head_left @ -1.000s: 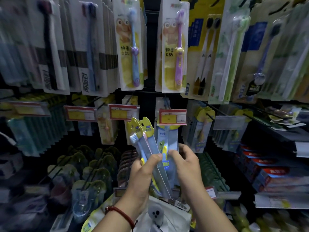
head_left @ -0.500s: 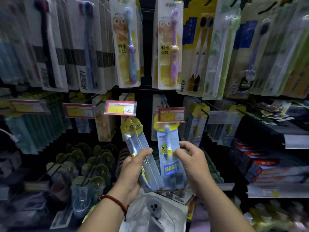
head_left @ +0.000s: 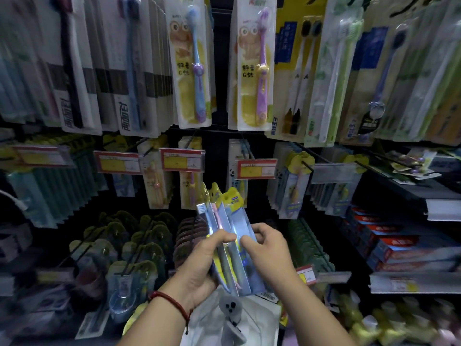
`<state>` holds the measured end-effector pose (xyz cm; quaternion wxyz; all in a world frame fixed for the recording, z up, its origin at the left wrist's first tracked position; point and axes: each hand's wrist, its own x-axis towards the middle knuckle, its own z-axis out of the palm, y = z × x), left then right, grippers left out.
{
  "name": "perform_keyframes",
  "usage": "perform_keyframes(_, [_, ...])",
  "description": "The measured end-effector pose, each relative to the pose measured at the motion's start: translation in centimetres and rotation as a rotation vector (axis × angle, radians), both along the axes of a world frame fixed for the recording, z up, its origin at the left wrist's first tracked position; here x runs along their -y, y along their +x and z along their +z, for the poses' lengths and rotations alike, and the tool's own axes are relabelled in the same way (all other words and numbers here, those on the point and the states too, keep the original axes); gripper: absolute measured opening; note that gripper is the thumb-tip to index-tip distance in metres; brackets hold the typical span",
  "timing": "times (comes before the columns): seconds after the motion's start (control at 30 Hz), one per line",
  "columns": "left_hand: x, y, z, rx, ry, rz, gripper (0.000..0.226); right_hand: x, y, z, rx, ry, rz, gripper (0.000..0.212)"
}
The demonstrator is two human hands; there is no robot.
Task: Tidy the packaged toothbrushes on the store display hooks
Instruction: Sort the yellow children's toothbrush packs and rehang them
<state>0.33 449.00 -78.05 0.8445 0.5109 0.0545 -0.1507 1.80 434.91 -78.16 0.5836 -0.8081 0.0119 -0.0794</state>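
Observation:
I hold a small fanned stack of packaged toothbrushes [head_left: 233,221], clear blue packs with yellow tops, in front of the middle row of display hooks. My left hand [head_left: 202,260], with a red cord on its wrist, grips the stack from the left, thumb across the front. My right hand [head_left: 268,248] pinches the front pack's right edge. Above the stack is a hook carrying a red and yellow price tag [head_left: 257,169], with white packs behind it.
The top row holds long packs, among them a blue child's brush pack [head_left: 193,63] and a purple one [head_left: 257,63]. More price tags [head_left: 182,159] front neighbouring hooks. Boxed toothpaste [head_left: 399,248] fills shelves at right. Green and yellow hung items [head_left: 129,245] sit lower left.
The pack my right hand held apart at the hook has come back against those in my left hand, forming one fanned stack. Both hands moved closer together.

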Motion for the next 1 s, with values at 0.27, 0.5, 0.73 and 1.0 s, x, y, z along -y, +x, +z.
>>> perform_keyframes(0.27, [1.0, 1.0, -0.8, 0.117, -0.030, -0.017, 0.059, -0.1, 2.1, 0.0, 0.028, -0.151, 0.049, 0.031])
perform_keyframes(0.5, [2.3, 3.4, -0.8, 0.152, -0.032, 0.096, 0.055, 1.2, 2.8, 0.1, 0.024, 0.265, -0.035, 0.011])
perform_keyframes(0.73, [4.3, 5.2, -1.2, 0.078, -0.064, 0.037, 0.030, 4.2, 5.0, -1.4, 0.035, 0.343, -0.232, 0.012])
perform_keyframes(1.0, [6.5, 8.8, -2.5, 0.085, 0.062, 0.035, 0.054, 8.1, 10.8, -1.8, 0.131, 0.159, -0.479, 0.042])
